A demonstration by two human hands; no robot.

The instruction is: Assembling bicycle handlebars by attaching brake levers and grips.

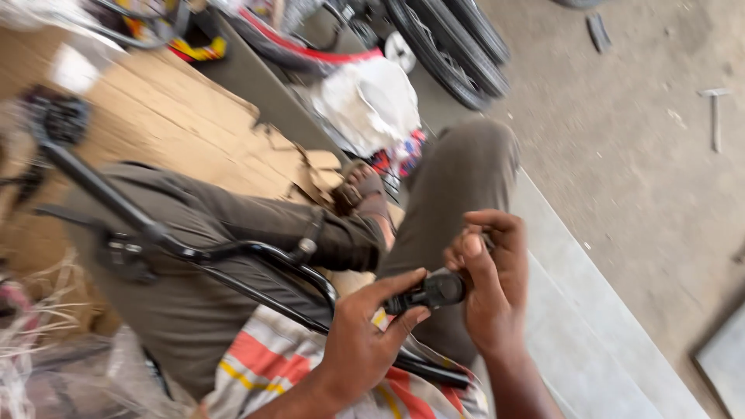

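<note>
Black handlebar grip (434,291) between both hands (372,337), over bicycle handlebar (233,252).

Handlebar (178,248) across lap; cardboard (163,116) behind it; tyres (450,46) beyond cardboard, right

Bicycle repair workshop, tyres (458,46), black handlebar (233,252), flattened cardboard (163,116), concrete floor (621,155)

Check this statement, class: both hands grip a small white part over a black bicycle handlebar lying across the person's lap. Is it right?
Not quite. In the head view the small part is black, not white. Both the left hand and right hand do grip it over the black handlebar across the lap.
</note>
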